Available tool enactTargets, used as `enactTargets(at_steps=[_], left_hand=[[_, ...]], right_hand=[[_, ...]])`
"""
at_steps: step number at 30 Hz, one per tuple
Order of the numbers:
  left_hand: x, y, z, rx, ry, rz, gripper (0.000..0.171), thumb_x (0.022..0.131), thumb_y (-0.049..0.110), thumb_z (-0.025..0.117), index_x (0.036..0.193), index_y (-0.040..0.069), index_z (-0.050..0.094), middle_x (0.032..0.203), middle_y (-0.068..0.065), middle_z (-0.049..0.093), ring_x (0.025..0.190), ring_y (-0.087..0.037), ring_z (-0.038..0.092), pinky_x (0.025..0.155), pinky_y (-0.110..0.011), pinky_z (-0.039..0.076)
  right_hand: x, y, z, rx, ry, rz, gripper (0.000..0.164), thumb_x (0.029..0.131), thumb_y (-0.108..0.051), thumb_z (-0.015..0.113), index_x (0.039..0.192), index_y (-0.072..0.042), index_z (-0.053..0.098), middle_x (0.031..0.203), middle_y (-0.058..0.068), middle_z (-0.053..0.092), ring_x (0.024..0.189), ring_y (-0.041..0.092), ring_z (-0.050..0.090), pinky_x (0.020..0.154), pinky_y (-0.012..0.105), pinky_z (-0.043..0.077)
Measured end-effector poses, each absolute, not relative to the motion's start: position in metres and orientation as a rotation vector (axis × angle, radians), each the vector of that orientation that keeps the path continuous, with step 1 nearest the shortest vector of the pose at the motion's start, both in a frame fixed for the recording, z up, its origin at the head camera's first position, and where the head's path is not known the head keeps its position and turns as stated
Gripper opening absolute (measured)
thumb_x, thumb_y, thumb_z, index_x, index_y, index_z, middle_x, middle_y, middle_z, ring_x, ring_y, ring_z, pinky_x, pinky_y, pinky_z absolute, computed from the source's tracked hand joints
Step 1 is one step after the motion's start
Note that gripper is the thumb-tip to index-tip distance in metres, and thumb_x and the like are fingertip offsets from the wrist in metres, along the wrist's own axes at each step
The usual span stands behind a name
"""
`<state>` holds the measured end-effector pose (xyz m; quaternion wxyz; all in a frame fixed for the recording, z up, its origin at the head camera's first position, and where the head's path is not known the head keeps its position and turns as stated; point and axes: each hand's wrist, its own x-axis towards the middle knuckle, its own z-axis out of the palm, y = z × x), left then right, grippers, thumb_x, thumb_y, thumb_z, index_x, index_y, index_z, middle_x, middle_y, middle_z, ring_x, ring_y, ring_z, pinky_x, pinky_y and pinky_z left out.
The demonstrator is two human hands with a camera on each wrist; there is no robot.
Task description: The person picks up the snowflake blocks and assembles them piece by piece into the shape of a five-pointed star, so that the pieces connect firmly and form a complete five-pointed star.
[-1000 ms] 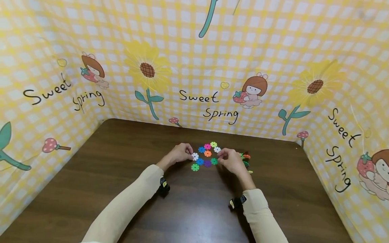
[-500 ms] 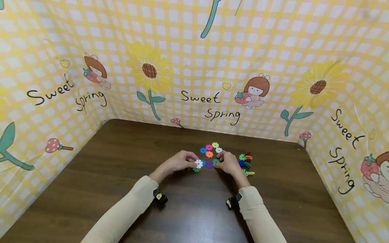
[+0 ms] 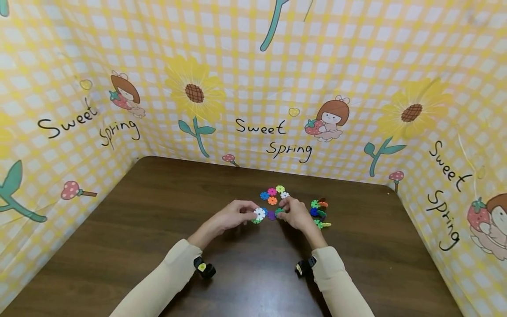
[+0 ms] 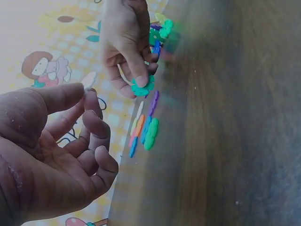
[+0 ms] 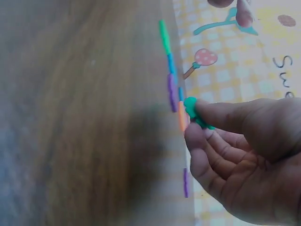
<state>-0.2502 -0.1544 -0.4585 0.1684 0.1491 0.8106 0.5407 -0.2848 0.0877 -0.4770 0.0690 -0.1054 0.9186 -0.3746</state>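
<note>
My left hand (image 3: 233, 215) pinches a white notched plastic disc (image 3: 259, 214) between thumb and fingertips. In the head view that disc overlaps a light green disc (image 3: 256, 221) and a blue one (image 3: 265, 212). My right hand (image 3: 296, 215) pinches a green notched disc (image 5: 192, 109) by its edge; in the left wrist view this green disc (image 4: 142, 87) shows under the right thumb. Between the hands lies a purple disc (image 3: 271, 215). Just beyond them on the table are an orange disc (image 3: 272, 200), a blue one (image 3: 264, 195), a pink one, a yellow-green one and another white one.
Right of my right hand stands a cluster of joined discs (image 3: 318, 212) in green, orange, blue and yellow. The brown wooden table (image 3: 158, 198) ends at a yellow checked cloth (image 3: 222, 132) hung behind it and on both sides.
My left hand has come slightly nearer with the white disc, which now overlaps the light green one. My right hand has shifted a little left and nearer, with the green disc in its fingertips.
</note>
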Motion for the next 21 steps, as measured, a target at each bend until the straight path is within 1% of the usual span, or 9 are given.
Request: enactTargets(at_steps=[4, 8, 12, 15, 18, 21], left_hand=[[-0.246, -0.151, -0.457, 0.439, 2.295, 1.570, 0.020, 0.099, 0.018, 0.065, 0.114, 0.005, 0.068, 0.092, -0.011, 0.062, 0.071, -0.017, 0.053, 0.068, -0.038, 0.047], [-0.242, -0.147, -0.454, 0.414, 2.293, 1.581, 0.016, 0.100, 0.018, 0.063, 0.109, 0.004, 0.068, 0.092, -0.016, 0.063, 0.070, -0.016, 0.054, 0.070, -0.039, 0.049], [-0.239, -0.144, -0.449, 0.405, 2.285, 1.582, 0.016, 0.100, 0.017, 0.063, 0.105, 0.002, 0.067, 0.088, -0.011, 0.064, 0.069, -0.016, 0.055, 0.070, -0.039, 0.050], [-0.238, -0.142, -0.447, 0.414, 2.271, 1.579, 0.018, 0.101, 0.018, 0.062, 0.105, 0.002, 0.066, 0.087, -0.009, 0.065, 0.070, -0.016, 0.054, 0.071, -0.039, 0.050], [-0.238, -0.141, -0.447, 0.425, 2.246, 1.580, 0.020, 0.101, 0.020, 0.062, 0.104, 0.001, 0.066, 0.089, -0.014, 0.067, 0.070, -0.016, 0.054, 0.070, -0.037, 0.049], [-0.239, -0.140, -0.448, 0.424, 2.217, 1.586, 0.021, 0.101, 0.021, 0.062, 0.104, 0.000, 0.066, 0.092, -0.020, 0.068, 0.069, -0.016, 0.054, 0.067, -0.033, 0.046]], right_hand=[[-0.277, 0.091, -0.472, -0.427, 2.747, -1.208, 0.011, 0.091, -0.006, 0.074, 0.100, -0.005, 0.069, 0.082, 0.002, 0.067, 0.069, 0.018, 0.066, 0.064, 0.032, 0.054], [-0.270, 0.093, -0.463, -0.546, 2.702, -1.274, 0.004, 0.093, -0.008, 0.072, 0.097, -0.008, 0.071, 0.081, -0.001, 0.068, 0.074, 0.022, 0.068, 0.067, 0.031, 0.054], [-0.263, 0.096, -0.451, -0.643, 2.614, -1.382, 0.007, 0.094, -0.010, 0.071, 0.100, -0.009, 0.071, 0.085, 0.003, 0.069, 0.081, 0.032, 0.068, 0.070, 0.032, 0.054], [-0.258, 0.098, -0.445, -0.695, 2.580, -1.430, 0.009, 0.094, -0.012, 0.071, 0.103, -0.010, 0.071, 0.087, 0.003, 0.071, 0.083, 0.034, 0.068, 0.070, 0.032, 0.055], [-0.255, 0.098, -0.440, -0.728, 2.594, -1.433, 0.009, 0.094, -0.015, 0.072, 0.103, -0.012, 0.071, 0.086, 0.000, 0.071, 0.081, 0.033, 0.068, 0.069, 0.029, 0.054], [-0.253, 0.099, -0.437, -0.749, 2.583, -1.450, 0.009, 0.094, -0.014, 0.071, 0.103, -0.013, 0.071, 0.086, 0.000, 0.070, 0.081, 0.032, 0.067, 0.069, 0.029, 0.054]])
